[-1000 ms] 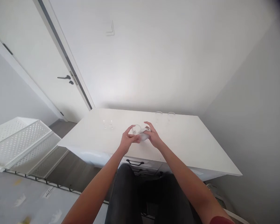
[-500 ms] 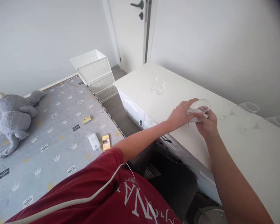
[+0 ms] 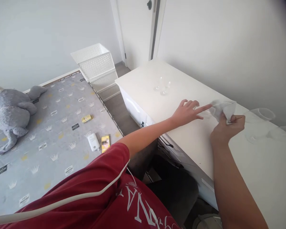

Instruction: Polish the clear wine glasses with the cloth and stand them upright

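My left hand (image 3: 187,112) lies flat on the white desk (image 3: 138,83), fingers stretched out and spread, the index finger pointing at a crumpled white cloth (image 3: 222,107). My right hand (image 3: 226,128) is closed on that cloth and holds it just above the desk top. Between the two hands there is only a faint glassy outline, too pale to name. Two small clear glasses (image 3: 163,87) stand further back on the desk. A larger clear glass (image 3: 259,113) stands at the right by the wall, with another at the frame's edge.
A white perforated basket (image 3: 95,63) stands left of the desk, by the door (image 3: 133,25). On the grey crown-patterned mat (image 3: 50,133) lie a grey plush toy (image 3: 11,108), a white device (image 3: 93,142) and a yellow packet (image 3: 86,118). Drawer handles (image 3: 168,145) face my legs.
The view has swung left. Both hands held a clear glass with the cloth; now my left hand is flat and spread on the desk, and my right has drawn away with the cloth.
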`<state>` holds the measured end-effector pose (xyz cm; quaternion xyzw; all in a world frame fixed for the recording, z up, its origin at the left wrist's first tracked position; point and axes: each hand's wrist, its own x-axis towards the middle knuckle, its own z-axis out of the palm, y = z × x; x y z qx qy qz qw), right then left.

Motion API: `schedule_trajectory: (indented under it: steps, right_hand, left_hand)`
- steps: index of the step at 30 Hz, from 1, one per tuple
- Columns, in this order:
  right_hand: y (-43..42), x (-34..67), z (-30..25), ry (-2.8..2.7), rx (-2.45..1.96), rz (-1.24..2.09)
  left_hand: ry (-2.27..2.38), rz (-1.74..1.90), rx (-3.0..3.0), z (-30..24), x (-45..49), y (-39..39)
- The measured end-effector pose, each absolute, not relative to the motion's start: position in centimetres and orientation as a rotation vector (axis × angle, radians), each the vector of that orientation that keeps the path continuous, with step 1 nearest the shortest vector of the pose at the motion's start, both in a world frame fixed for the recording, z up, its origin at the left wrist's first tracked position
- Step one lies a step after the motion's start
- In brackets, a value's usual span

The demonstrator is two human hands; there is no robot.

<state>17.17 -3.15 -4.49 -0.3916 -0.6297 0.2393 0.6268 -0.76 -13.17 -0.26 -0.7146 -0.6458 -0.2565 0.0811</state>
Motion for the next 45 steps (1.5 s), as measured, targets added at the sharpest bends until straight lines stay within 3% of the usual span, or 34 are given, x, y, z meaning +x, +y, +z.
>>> schedule_trajectory:
  steps: [11,21,39,45]
  right_hand:
    - [-3.5,16.1,-2.7,-1.59,-1.057,0.595]
    - [-3.7,16.4,-2.2,-1.598,-1.049,0.912]
    - [-3.3,18.1,-1.6,-1.773,-0.762,1.212]
    - [-3.8,17.9,-1.1,-2.066,-0.84,0.829]
  left_hand:
    - [-1.822,-1.173,-2.242,-2.9,-2.5,-6.4]
    - [-1.943,-1.663,-2.203,-2.4,-2.5,-6.2]
    - [-1.352,-1.24,-2.689,-2.0,-4.2,0.8]
    - [-1.267,-1.183,-2.601,-1.9,-4.9,0.5]
